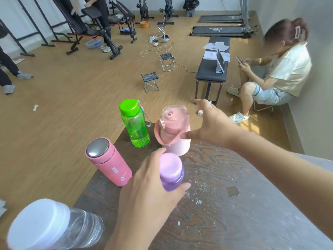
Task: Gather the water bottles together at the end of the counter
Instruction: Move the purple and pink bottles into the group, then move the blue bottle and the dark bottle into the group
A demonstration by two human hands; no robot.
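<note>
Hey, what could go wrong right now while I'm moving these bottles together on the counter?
The pink flask and green bottle stand close to the counter edge; a nudge from the purple bottle in your left hand might tip them to the floor. Your right hand is open beside the pale pink jug and may knock it over. The clear bottle sits by the near corner, easy to elbow off.
</note>
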